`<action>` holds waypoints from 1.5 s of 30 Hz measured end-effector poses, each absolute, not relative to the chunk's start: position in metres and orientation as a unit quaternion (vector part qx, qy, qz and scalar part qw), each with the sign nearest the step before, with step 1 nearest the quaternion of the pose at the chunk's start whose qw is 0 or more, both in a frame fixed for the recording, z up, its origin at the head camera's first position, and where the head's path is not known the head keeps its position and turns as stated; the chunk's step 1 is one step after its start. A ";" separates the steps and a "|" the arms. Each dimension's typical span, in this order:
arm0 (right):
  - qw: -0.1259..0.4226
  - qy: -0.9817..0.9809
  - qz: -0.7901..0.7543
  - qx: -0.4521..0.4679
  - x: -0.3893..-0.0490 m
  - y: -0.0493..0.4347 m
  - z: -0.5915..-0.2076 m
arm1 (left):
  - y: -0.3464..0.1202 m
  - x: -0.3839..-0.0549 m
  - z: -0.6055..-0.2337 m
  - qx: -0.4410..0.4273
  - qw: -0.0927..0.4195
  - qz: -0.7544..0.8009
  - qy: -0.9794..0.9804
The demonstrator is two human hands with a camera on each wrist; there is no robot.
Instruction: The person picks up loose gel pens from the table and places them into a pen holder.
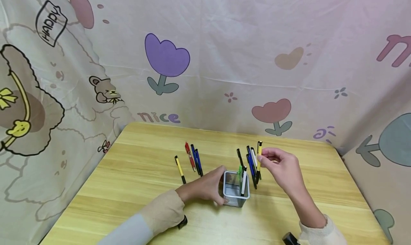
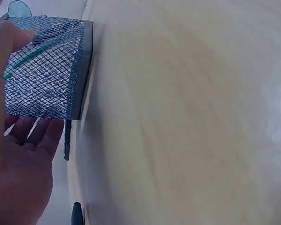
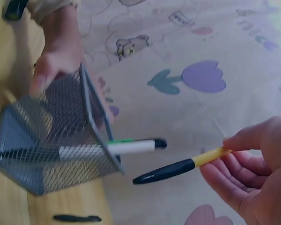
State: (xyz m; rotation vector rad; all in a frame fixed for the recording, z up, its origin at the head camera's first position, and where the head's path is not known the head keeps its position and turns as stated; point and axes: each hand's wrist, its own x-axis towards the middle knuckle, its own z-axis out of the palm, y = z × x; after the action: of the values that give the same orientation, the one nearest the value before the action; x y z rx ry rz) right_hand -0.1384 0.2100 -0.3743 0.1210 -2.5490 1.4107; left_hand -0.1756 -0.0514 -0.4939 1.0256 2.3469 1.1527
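A square metal mesh pen holder (image 1: 234, 202) stands on the table; inside it are a green pen (image 1: 239, 173) and a white pen with a black end (image 1: 244, 180). My left hand (image 1: 205, 186) holds the holder from its left side, thumb and fingers spread around the mesh (image 2: 47, 93). With thumb and fingertips my right hand (image 1: 284, 168) pinches a yellow and black pen (image 1: 259, 159) to the right of the holder. In the right wrist view the pen's black end (image 3: 164, 172) points towards the holder's opening, apart from it.
Left of the holder lie a red pen (image 1: 190, 156), two blue pens (image 1: 197, 161) and another yellow and black pen (image 1: 180, 168). Several blue, black and white pens (image 1: 251, 166) lie behind and right of the holder. A patterned cloth (image 1: 205, 77) hangs around the wooden table (image 1: 144, 202).
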 end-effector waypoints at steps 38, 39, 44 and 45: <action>0.062 -0.875 0.479 0.031 -0.120 0.190 -0.416 | -0.050 -0.178 -0.494 0.364 0.166 0.398 0.825; 0.062 -0.879 0.472 0.034 -0.120 0.190 -0.417 | -0.050 -0.178 -0.494 0.364 0.166 0.398 0.826; 0.068 -0.893 0.440 0.058 -0.119 0.189 -0.421 | -0.050 -0.177 -0.493 0.364 0.165 0.400 0.825; 0.068 -0.896 0.435 0.062 -0.119 0.189 -0.422 | -0.050 -0.177 -0.493 0.366 0.164 0.399 0.825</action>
State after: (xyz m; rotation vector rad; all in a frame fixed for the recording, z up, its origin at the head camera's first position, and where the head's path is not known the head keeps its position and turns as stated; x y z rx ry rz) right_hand -0.1192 0.1890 -0.4218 0.1878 -2.6990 1.3106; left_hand -0.1771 -0.0502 -0.4928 1.0430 2.3513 1.1367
